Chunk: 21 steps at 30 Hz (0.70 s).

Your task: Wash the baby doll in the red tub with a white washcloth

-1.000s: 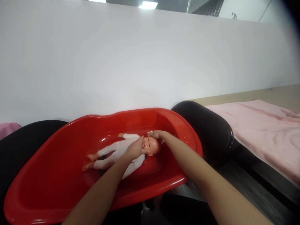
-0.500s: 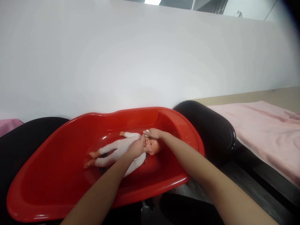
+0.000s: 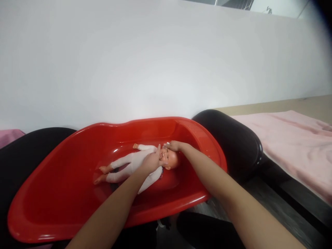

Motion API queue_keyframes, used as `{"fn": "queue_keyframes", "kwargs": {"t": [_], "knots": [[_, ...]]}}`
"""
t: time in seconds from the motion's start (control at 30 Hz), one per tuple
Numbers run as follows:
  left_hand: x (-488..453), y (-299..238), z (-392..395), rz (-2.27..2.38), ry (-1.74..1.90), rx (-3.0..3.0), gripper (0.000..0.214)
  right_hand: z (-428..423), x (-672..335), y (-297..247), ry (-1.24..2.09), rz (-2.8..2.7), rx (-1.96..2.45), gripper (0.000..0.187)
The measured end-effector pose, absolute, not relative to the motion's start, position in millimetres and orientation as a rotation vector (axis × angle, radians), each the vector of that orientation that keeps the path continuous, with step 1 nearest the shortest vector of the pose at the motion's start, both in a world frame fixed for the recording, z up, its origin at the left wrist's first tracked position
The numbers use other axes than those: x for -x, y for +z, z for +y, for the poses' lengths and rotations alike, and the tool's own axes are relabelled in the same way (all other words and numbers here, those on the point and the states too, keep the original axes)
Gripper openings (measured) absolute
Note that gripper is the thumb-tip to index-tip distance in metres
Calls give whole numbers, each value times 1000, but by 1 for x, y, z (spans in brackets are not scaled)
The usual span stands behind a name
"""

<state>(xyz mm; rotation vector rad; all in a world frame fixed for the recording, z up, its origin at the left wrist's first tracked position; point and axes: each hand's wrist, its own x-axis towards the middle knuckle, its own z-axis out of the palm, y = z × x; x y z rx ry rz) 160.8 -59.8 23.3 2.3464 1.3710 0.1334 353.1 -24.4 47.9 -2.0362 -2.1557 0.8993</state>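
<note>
Farther from our left hand [image 3: 151,163] now sits our right hand [image 3: 174,145], whose hold on the white piece [image 3: 168,143] we cannot tell, while the left clasps, probably for steadying, the chin of the doll [image 3: 137,161] lying in the red tub [image 3: 59,190].

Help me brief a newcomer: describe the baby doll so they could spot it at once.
Find the big red baby bathtub before the pale wall. Inside, the baby doll lies face up, feet leftward, the left hand at its chin and the right hand at its head's far side. Its white body sets it apart from the red around it.
</note>
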Motion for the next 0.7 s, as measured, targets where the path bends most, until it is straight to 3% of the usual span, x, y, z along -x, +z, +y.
{"fn": "queue_keyframes", "kwargs": {"t": [0.3,0.57,0.7], "knots": [[-160,20,-60,1347,227,-2368,88,-33,-334,61,1001,-2258,1664,73],[-162,23,-62,1315,254,-2380,99,-36,-337,65,972,-2224,1871,74],[-163,22,-62,1356,234,-2355,90,-41,-330,69,1056,-2204,1730,77]]}}
